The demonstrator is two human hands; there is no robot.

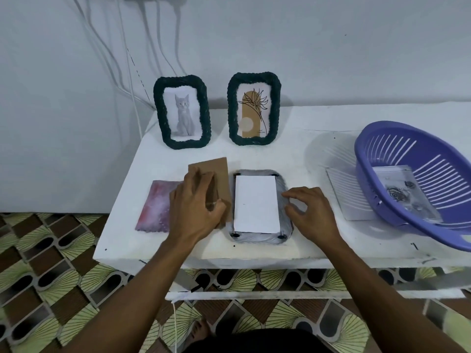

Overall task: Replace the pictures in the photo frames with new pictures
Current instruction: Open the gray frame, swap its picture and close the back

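Note:
A photo frame [260, 236] lies face down on the white table [254, 154], with a white sheet [255, 203] resting in its back opening. My left hand [193, 202] grips the brown cardboard backing [216, 171] just left of that frame. My right hand [311, 212] hovers at the frame's right edge, fingers spread, fingertips touching or almost touching the rim. A pink and white picture [155, 205] lies flat to the left, partly under my left hand. Two dark green braided frames stand at the back: one with a cat picture [181, 113], one with a flower drawing [253, 109].
A purple plastic basket [397, 212] sits tilted at the right, holding a picture of grey roses [402, 193]. A white sheet [349, 194] lies partly under the basket. Cables [132, 72] hang down the wall at the back left. The table's front edge is close to my body.

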